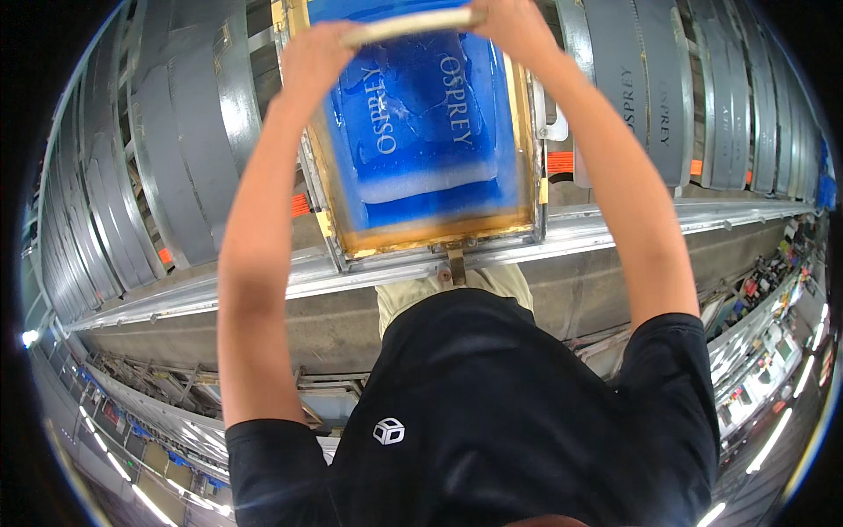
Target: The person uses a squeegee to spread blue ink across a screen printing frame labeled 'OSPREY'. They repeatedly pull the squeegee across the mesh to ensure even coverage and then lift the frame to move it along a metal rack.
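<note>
A pale cream squeegee-like bar (pixel 413 22) crosses the top of a framed printing screen. My left hand (pixel 320 53) grips its left end and my right hand (pixel 500 25) grips its right end, both closed around it. Beneath the bar, the screen's blue surface (pixel 417 176) carries pale lettering and wet-looking streaks, with a lighter band across its lower part. The screen has an amber-stained border (pixel 439 239) and metal edges, with a small bracket (pixel 456 263) at the near side. The bar's lower edge is hard to make out.
Rows of grey boards with metal edges stand left (pixel 189 105) and right (pixel 641 105) of the screen. A metal rail (pixel 184 303) runs along the near side, above a concrete floor (pixel 571 281). Shelving and assorted items (pixel 760 281) line the lower right.
</note>
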Motion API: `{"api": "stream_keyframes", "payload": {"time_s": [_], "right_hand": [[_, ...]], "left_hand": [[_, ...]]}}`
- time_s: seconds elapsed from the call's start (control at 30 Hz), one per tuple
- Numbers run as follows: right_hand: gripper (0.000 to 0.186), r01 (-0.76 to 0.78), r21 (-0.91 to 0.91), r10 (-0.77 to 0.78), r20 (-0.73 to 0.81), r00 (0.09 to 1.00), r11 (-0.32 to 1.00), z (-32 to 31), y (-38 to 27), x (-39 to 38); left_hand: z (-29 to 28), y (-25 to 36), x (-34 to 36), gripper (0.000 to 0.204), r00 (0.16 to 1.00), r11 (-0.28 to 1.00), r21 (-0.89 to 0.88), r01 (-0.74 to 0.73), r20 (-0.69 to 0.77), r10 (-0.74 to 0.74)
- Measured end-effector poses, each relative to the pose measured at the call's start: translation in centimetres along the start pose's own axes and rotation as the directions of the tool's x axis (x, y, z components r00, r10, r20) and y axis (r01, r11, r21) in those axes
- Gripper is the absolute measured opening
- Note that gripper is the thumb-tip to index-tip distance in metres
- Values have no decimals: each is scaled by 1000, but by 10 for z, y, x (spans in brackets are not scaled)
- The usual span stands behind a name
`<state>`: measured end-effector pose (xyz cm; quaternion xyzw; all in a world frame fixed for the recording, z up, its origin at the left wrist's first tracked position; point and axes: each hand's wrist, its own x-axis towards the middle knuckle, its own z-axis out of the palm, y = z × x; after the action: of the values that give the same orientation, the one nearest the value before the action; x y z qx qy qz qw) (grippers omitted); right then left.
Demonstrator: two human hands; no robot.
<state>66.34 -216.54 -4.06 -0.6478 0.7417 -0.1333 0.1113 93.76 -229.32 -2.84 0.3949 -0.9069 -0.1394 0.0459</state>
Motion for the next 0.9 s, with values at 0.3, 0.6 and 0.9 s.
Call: {"api": "stream_keyframes", "payload": {"time_s": [0.3,0.6,0.9], "right_hand": [[19,147,-286,-145,29,989,947,12,26,45],[33,-34,161,53,-111,992,986,32,-72,-210],[53,-295,632,308,93,947,717,-10,-14,-220]], "left_hand": [[14,-14,56,38,997,995,84,53,43,-56],[25,59,-193,43,997,987,-140,-75,5,77],[24,92,-274,49,998,983,-174,-64,-30,60]]}}
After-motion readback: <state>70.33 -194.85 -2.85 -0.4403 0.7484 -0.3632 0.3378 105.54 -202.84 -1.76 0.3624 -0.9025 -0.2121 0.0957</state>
